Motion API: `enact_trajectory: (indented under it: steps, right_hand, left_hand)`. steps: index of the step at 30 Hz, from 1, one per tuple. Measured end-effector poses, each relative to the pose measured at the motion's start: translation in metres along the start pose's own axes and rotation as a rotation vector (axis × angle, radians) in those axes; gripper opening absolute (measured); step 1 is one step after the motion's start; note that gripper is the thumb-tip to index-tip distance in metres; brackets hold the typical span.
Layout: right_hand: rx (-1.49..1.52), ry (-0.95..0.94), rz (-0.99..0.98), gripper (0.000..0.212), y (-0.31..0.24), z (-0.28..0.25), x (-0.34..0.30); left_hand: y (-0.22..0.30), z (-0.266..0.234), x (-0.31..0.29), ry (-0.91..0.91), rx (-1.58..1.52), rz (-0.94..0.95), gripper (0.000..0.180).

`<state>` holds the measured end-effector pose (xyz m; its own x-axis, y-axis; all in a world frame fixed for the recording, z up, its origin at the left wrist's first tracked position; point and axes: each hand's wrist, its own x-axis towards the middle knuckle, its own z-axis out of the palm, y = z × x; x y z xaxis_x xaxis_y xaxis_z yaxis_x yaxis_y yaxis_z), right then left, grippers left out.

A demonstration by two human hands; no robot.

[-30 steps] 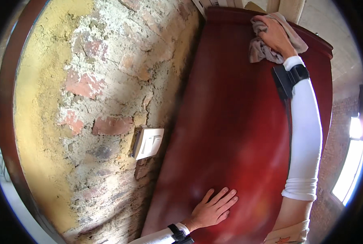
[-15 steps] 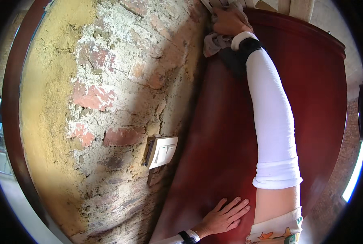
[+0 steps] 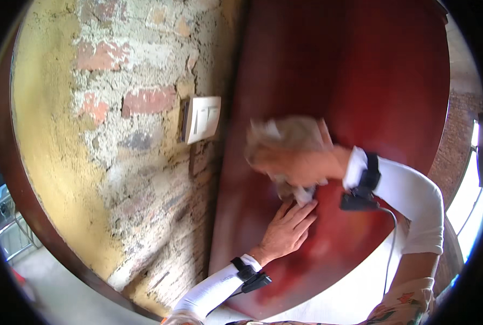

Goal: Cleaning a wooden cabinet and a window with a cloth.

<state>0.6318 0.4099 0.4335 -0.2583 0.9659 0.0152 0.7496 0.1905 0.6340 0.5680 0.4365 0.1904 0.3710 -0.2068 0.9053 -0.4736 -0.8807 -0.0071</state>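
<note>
A tall, glossy dark red panel (image 3: 339, 70) fills the middle, next to the brick wall. My right hand (image 3: 301, 162), smeared by motion, is over the panel and holds a crumpled greyish cloth (image 3: 293, 130). Part of the cloth hangs below that hand, close to the left fingertips; whether they touch it I cannot tell. Lower down, my left hand (image 3: 286, 230) lies on the panel with its fingers stretched out. Both arms wear white sleeves, with a black strap and a small black device at each wrist.
A white double light switch (image 3: 203, 119) juts from the rough brick wall (image 3: 144, 151) left of the panel. A dark red frame (image 3: 14, 179) edges that wall. A cable (image 3: 394, 227) hangs from the right wrist device. Pale floor (image 3: 79, 287) shows at lower left.
My right hand has come down from the panel's top edge with the cloth, its arm now bent. My left hand appears higher in view. The view has shifted downward.
</note>
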Motion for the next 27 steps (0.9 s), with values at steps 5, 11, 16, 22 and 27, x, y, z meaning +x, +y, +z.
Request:
enact_trajectory:
  steps: [5,11,16,22,27]
  right_hand:
    - [-0.171,0.073,0.068,0.050,0.000,-0.021,-0.049]
    - [-0.549,0.627,0.711,0.078,0.092,-0.094,-0.019]
    - [-0.616,0.568,0.560,0.066,0.000,0.011,0.047]
    - [-0.343,-0.105,0.335,0.057,-0.143,0.131,0.069]
    - [0.617,0.292,0.472,0.057,-0.241,0.251,-0.008]
  left_hand:
    - [-0.005,0.006,-0.086,-0.042,-0.215,-0.119,0.016]
    - [-0.022,-0.030,-0.093,0.155,-0.428,-0.539,0.023]
    - [-0.039,-0.029,-0.154,0.058,-0.982,-1.209,0.051]
    - [-0.020,-0.025,-0.167,0.419,-1.561,-1.432,0.072]
    - [-0.021,0.023,-0.219,0.447,-1.745,-1.630,0.072]
